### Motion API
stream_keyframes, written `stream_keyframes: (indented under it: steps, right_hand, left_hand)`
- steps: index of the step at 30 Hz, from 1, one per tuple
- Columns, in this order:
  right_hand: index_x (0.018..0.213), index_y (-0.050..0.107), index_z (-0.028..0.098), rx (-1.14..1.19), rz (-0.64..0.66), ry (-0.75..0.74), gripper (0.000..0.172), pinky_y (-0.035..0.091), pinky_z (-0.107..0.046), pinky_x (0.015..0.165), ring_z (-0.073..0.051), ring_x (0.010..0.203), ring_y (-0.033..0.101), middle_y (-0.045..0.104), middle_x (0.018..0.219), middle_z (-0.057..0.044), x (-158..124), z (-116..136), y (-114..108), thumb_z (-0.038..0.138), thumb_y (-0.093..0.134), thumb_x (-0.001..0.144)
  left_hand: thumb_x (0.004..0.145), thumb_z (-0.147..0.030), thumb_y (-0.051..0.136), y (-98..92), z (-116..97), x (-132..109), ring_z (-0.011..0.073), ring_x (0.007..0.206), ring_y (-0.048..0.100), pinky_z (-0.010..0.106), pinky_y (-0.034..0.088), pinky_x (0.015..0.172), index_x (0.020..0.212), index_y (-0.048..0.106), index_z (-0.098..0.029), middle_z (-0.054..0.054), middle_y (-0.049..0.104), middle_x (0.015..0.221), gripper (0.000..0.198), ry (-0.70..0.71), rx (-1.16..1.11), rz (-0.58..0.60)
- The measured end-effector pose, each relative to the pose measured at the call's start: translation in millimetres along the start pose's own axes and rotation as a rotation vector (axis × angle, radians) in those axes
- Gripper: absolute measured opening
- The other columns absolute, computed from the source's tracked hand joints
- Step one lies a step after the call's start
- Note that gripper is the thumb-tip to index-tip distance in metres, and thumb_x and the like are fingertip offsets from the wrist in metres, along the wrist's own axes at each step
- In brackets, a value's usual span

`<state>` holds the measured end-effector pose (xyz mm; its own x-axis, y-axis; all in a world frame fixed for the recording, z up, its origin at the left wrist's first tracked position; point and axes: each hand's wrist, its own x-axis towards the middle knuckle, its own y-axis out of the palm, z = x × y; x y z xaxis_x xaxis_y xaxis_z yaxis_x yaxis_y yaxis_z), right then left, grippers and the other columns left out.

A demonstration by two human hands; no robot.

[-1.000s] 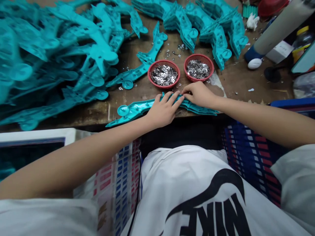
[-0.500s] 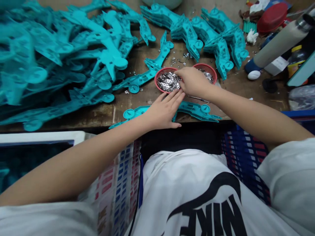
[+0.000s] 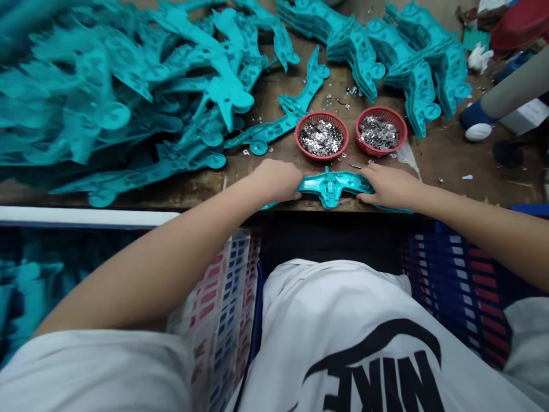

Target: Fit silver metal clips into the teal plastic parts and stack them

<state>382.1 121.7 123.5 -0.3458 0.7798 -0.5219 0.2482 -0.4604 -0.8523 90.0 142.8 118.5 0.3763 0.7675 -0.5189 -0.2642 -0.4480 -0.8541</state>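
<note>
Teal moulded plastic frame (image 3: 330,186) lying crosswise along the edge of the wooden workbench (image 3: 193,194), between left hand (image 3: 274,180) at 9 o'clock and right hand (image 3: 390,186) at 3 o'clock, both apparently clasping its ends; red baskets (image 3: 321,113) of small metal pieces (image 3: 321,138) at 12 o'clock

On the workbench (image 3: 450,160), I logged two round baskets (image 3: 321,114) at 12 o'clock, side by side, with small metal pieces (image 3: 321,137) in each. A heap of moulded plastic parts (image 3: 86,109) lay at 10 o'clock and stacked parts (image 3: 412,74) at 1 o'clock. A single moulded part (image 3: 330,186) sat at 6 o'clock from the baskets, on the bench's near edge, between the left hand (image 3: 277,180) and right hand (image 3: 388,186).
</note>
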Motion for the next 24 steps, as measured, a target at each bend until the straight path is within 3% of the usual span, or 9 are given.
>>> stream_keyframes:
  steps: [3,6,10,12,14,16,18,20,24]
  right_hand:
    - [0.180,0.070,0.013,-0.009,-0.044,0.015,0.066,0.069,-0.053,0.110,-0.053,0.153,0.083,0.077,0.173,-0.031,6.3,-13.8,3.9,0.046,0.075,0.124]
    - [0.178,0.068,0.012,-0.062,-0.052,-0.016,0.071,0.067,-0.052,0.101,-0.053,0.147,0.085,0.079,0.169,-0.031,10.2,-18.6,3.6,0.054,0.078,0.121]
    - [0.170,0.071,0.011,-0.079,-0.045,-0.037,0.062,0.063,-0.047,0.092,-0.049,0.135,0.089,0.085,0.156,-0.031,5.4,-6.7,0.5,0.042,0.080,0.117]
    - [0.168,0.073,0.011,-0.065,-0.073,-0.035,0.059,0.063,-0.047,0.091,-0.048,0.133,0.090,0.086,0.155,-0.032,3.4,0.1,0.3,0.036,0.078,0.116]
    - [0.167,0.075,0.012,-0.070,-0.111,-0.046,0.058,0.065,-0.047,0.092,-0.047,0.131,0.090,0.088,0.152,-0.032,4.6,2.7,2.4,0.036,0.079,0.114]
    - [0.165,0.078,0.014,-0.084,-0.144,-0.067,0.058,0.066,-0.049,0.097,-0.047,0.129,0.090,0.090,0.149,-0.031,8.0,0.8,5.7,0.041,0.082,0.113]
    - [0.164,0.080,0.015,-0.085,-0.164,-0.088,0.063,0.066,-0.052,0.103,-0.048,0.132,0.089,0.091,0.148,-0.030,10.6,-3.0,7.7,0.049,0.085,0.112]
    - [0.166,0.081,0.014,-0.070,-0.206,-0.095,0.069,0.064,-0.057,0.112,-0.051,0.139,0.085,0.090,0.151,-0.031,10.1,-5.6,6.7,0.057,0.087,0.113]
    - [0.173,0.078,0.009,-0.038,-0.376,-0.083,0.071,0.056,-0.066,0.127,-0.056,0.157,0.075,0.085,0.163,-0.034,3.2,-5.5,-0.6,0.053,0.084,0.117]
  left_hand:
    - [0.119,-0.044,0.080,-3.0,-9.1,1.4,0.0468,0.149,0.088,0.046,0.069,0.120,0.164,0.089,-0.020,0.024,0.092,0.155,0.052,-0.023,0.066,0.029]
    - [0.120,-0.048,0.078,-1.3,-8.8,1.4,0.0477,0.149,0.088,0.045,0.069,0.117,0.164,0.086,-0.016,0.026,0.091,0.156,0.054,-0.072,0.072,0.007]
    - [0.118,-0.057,0.082,-4.3,11.5,-2.3,0.0487,0.136,0.090,0.044,0.068,0.107,0.151,0.088,-0.014,0.026,0.093,0.142,0.054,-0.095,0.038,0.052]
    - [0.124,-0.056,0.070,-12.2,28.1,0.8,0.0470,0.130,0.090,0.046,0.067,0.107,0.138,0.091,-0.017,0.023,0.094,0.134,0.047,-0.108,0.009,0.004]
    - [0.129,-0.043,0.050,-20.8,43.3,10.7,0.0463,0.137,0.088,0.050,0.065,0.117,0.138,0.090,-0.017,0.025,0.093,0.139,0.049,-0.174,-0.004,-0.146]
    - [0.127,-0.029,0.041,-25.5,53.0,25.6,0.0470,0.155,0.080,0.054,0.061,0.131,0.153,0.083,-0.011,0.030,0.086,0.159,0.053,-0.271,-0.013,-0.258]
    - [0.123,-0.025,0.048,-24.0,55.9,41.2,0.0492,0.166,0.073,0.056,0.057,0.139,0.168,0.073,-0.002,0.037,0.076,0.175,0.057,-0.340,-0.026,-0.249]
    - [0.119,-0.025,0.057,-17.6,53.9,53.5,0.0514,0.167,0.072,0.056,0.057,0.141,0.171,0.067,0.006,0.042,0.071,0.178,0.062,-0.369,-0.030,-0.199]
    - [0.115,-0.025,0.059,-4.2,49.7,64.2,0.0551,0.167,0.071,0.062,0.062,0.136,0.170,0.067,0.006,0.046,0.069,0.176,0.063,-0.433,-0.016,-0.182]
